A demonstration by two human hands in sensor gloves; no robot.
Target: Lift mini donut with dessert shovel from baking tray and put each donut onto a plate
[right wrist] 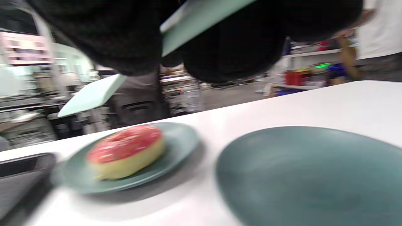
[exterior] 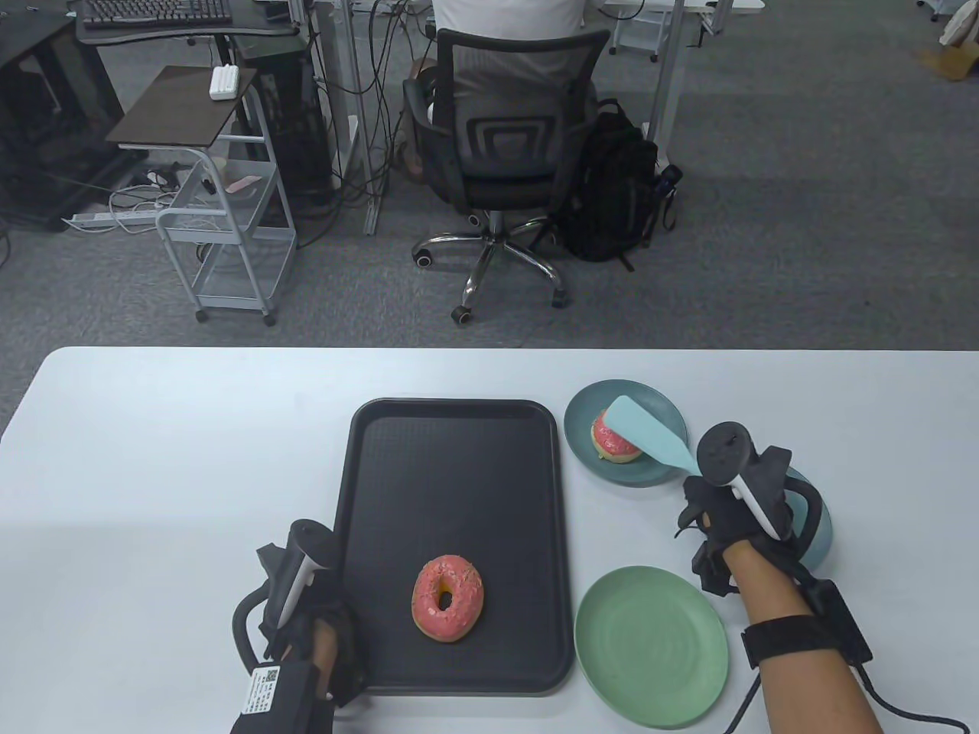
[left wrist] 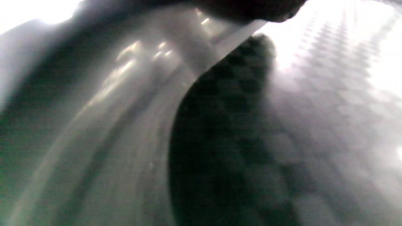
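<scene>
A black baking tray (exterior: 382, 459) lies mid-table with one pink-iced donut (exterior: 447, 599) near its front. My left hand (exterior: 340, 642) holds the tray's front left rim (left wrist: 201, 62), which fills the blurred left wrist view. My right hand (exterior: 700, 501) grips the handle of a pale blue dessert shovel (exterior: 646, 433). Its blade (right wrist: 91, 94) hovers just above a second pink donut (exterior: 612, 442) (right wrist: 125, 150). That donut lies on the teal plate (exterior: 658, 397) (right wrist: 183, 144) to the right of the tray.
A green plate (exterior: 650, 646) lies in front right of the tray. A blue-grey plate (exterior: 820, 531) (right wrist: 314, 175) sits partly under my right wrist. Beyond the table's far edge a person sits on an office chair (exterior: 501, 145).
</scene>
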